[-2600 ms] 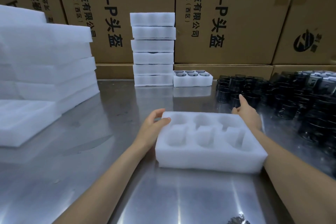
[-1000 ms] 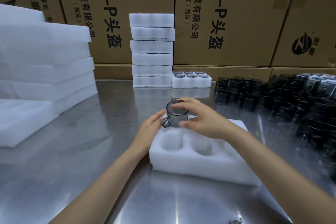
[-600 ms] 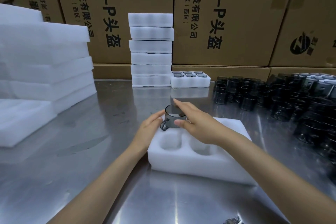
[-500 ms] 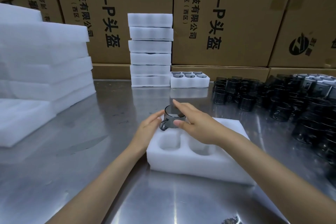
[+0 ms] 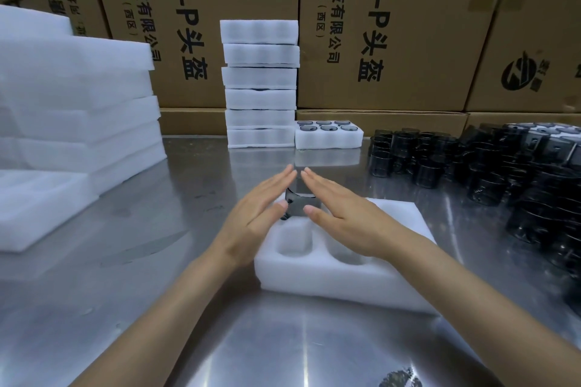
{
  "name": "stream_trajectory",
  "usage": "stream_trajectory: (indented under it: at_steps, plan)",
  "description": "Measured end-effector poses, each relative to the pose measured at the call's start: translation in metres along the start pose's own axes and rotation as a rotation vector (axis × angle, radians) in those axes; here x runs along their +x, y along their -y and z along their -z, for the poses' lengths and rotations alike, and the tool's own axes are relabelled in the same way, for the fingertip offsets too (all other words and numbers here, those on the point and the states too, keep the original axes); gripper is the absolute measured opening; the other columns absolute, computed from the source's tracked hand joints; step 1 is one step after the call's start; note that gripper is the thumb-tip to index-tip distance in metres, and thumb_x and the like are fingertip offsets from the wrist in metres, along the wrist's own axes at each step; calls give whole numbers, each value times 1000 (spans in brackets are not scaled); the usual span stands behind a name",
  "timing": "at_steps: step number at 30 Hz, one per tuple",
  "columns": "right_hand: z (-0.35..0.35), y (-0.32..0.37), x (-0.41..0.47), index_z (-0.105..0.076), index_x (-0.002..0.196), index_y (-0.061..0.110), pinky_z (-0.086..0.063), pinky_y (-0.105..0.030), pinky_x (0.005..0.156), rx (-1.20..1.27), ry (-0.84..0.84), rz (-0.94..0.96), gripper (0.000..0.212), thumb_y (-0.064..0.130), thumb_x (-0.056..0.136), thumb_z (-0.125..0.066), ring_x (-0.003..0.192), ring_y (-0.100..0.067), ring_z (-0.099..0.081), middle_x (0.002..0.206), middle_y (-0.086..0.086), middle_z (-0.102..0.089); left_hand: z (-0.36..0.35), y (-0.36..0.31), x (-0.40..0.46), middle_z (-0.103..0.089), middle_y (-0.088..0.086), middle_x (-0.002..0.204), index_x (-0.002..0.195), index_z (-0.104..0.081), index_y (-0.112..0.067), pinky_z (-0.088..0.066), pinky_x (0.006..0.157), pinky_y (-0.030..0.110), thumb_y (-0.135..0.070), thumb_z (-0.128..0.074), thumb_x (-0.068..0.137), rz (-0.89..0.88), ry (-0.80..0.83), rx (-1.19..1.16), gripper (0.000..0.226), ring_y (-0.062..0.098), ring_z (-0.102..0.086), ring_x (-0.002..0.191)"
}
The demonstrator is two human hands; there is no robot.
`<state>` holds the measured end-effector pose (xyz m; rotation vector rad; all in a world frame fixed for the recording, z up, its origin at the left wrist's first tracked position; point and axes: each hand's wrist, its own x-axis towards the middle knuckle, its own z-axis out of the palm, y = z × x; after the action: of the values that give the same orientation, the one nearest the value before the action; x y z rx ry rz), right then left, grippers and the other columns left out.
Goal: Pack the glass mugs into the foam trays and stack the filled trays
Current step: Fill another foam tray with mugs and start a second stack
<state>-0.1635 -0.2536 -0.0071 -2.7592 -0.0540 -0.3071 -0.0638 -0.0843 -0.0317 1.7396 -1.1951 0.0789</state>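
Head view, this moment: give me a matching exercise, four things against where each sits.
Things:
1. smoked glass mug
2. loose mugs
3. filled tray
4. empty foam sheets

Places:
A. far left of the table
B. right side of the table
C. beside the tall tray stack
D. between both flat hands, at the near tray's far-left pocket

Pairs: 1-D, 2-B, 3-C, 4-A

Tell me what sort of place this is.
Probably a packing station in a warehouse or factory: stacked printed cartons behind a steel table, piles of foam trays, and a crowd of dark glass mugs waiting to be packed.
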Motion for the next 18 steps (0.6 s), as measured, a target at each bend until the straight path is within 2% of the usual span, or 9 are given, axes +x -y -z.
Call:
stream_trajectory:
  at_steps: [5, 9, 12, 16, 18]
  plan:
    - [0, 2, 1, -11, 151, 34, -16, -23, 114, -46, 74, -35, 56, 44, 100, -32, 142, 1, -11, 156, 22, -7, 0, 1, -1, -42, -15, 142, 131, -42, -35, -18, 117, 39, -29, -37, 87, 64, 39, 88, 45, 2, -28, 138]
    - [-1, 3, 4, -9, 151, 32, -12, -22, 112, -135, 177, -50, 55, 46, 100, -26, 144, 0, -6, 157, 19, -5, 1, 3, -2, -43, -23, 137, 132, -49, -31, -15, 114, 26, -36, -34, 84, 103, 82, 207, 51, 0, -29, 137]
    - [1, 6, 3, -6, 151, 32, -10, -24, 113, -145, 224, -63, 57, 49, 100, -24, 143, 2, 0, 157, 20, -1, 1, 3, -3, -42, -27, 135, 131, -52, -31, -14, 112, 23, -42, -34, 84, 87, 96, 280, 51, -4, -29, 135]
    - [0, 14, 2, -7, 152, 29, -11, -30, 116, -237, 203, -73, 60, 53, 98, -21, 145, -3, -1, 158, 15, -2, 3, 4, -4, -42, -28, 134, 130, -53, -32, -17, 113, 25, -54, -35, 84, 62, 104, 322, 55, -4, -30, 135]
    - [-3, 17, 1, -7, 152, 25, -7, -30, 116, -281, 183, -73, 63, 55, 98, -19, 145, -5, -1, 159, 12, -2, 2, 5, -6, -44, -23, 136, 129, -51, -34, -21, 114, 27, -58, -34, 81, 67, 101, 257, 57, -2, -32, 135]
